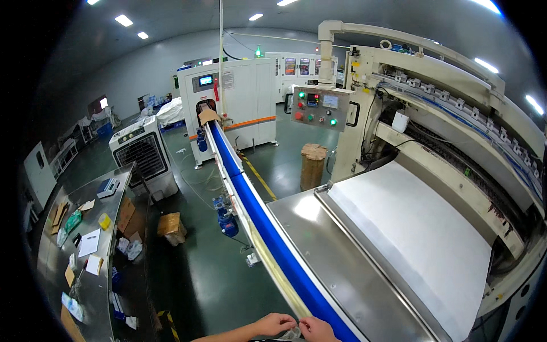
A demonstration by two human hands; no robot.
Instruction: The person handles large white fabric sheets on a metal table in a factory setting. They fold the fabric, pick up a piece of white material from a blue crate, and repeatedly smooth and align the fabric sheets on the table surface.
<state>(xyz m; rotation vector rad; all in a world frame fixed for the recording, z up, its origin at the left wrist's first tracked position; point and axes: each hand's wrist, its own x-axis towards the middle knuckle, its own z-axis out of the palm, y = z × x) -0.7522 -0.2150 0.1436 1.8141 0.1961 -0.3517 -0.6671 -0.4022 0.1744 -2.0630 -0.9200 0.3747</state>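
My left hand (276,324) and my right hand (317,329) are close together at the lower edge, over the near end of the conveyor's left rail. Both have their fingers curled in and pinched. Between and below them shows a small pale patch, too unclear to name. Whatever the fingertips hold, if anything, is hidden. Just beyond the hands, a long cream-coloured strip (266,256) lies along the left side of the blue conveyor belt (259,219). The belt runs away from me to a white cabinet machine (250,94), where a brown piece (208,115) sits at the opening.
Right of the belt, a large machine carries a wide white sheet (421,239) beside a steel table (319,245). A control panel (322,108) hangs above. At left stand a cluttered steel bench (105,233), an air cooler (142,154) and a cardboard box (171,227).
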